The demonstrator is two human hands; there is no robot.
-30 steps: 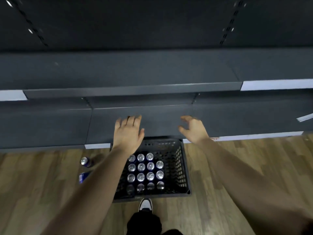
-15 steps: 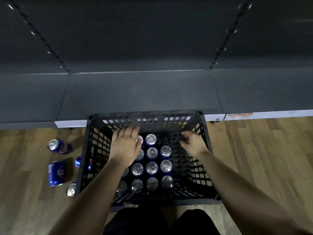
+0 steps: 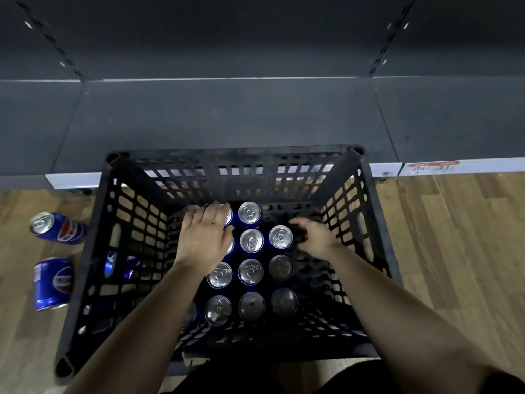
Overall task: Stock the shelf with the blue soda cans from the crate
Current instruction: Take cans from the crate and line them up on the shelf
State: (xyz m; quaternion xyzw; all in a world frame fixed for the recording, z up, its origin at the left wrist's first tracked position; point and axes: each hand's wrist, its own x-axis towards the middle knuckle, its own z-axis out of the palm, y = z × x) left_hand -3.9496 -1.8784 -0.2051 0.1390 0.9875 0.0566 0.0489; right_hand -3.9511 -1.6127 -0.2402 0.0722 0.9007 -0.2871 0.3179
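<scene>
A black lattice crate (image 3: 369, 223) stands on the floor against the dark grey bottom shelf (image 3: 227, 115). Several blue soda cans (image 3: 250, 242) with silver tops stand upright in rows inside it. My left hand (image 3: 203, 240) reaches down into the crate, palm down, fingers straight over the tops of the back-left cans. My right hand (image 3: 315, 237) is low inside the crate at the right, beside the can rows, fingers loosely curled and holding nothing.
Two blue cans lie on the wooden floor left of the crate, one (image 3: 58, 227) nearer the shelf and one (image 3: 52, 282) closer to me. More cans show through the crate's left wall (image 3: 119, 263). The shelf board holds nothing.
I have bent down closer; the crate now fills the view. Both hands have dropped from shelf height into the crate, down to the can tops.
</scene>
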